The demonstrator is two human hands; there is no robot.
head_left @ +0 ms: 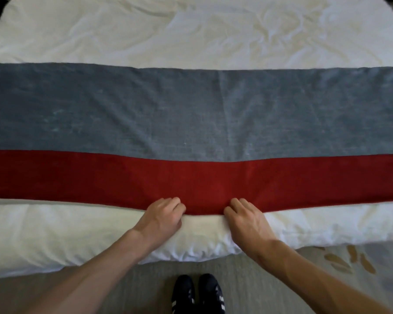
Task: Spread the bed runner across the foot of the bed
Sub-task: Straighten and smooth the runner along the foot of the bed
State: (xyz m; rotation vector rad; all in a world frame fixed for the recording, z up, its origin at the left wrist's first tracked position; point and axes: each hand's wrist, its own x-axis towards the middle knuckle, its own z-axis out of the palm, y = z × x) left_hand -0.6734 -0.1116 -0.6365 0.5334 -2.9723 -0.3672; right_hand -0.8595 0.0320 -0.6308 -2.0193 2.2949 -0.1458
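We see the bed runner (pixel 191 114) lying flat across the foot of the bed (pixel 145 30). It goes from the left border of the view to the right one, so both its ends are out of sight. Its grey band (pixel 123 105) lies on the far side and its red band (pixel 77 175) on the near side. Below the red band a strip of white duvet (pixel 55 232) shows before the bed drops to the floor (pixel 259 279).

The left hand (pixel 162 215) and the right hand (pixel 245 219) are near each other at the middle of the near edge. The fingers (pixel 176 201) of both are curled over the red hem and seem to pinch it. The thumbs are hidden, so we judge the grip from the curl and from the cloth. Between the hands the edge bows toward the person. We think this is because the hands pull here, to bring the runner closer to the foot and to take out slack. A faint crease runs up the grey band near the centre.

We judge the task nearly done: the cloth is spread and only the near edge is uneven. The next move probably calls for smoothing outward, because a pull only at the middle leaves the edge curved. The black shoes (pixel 196 293) stand close to the bed, which lets both arms reach the middle.
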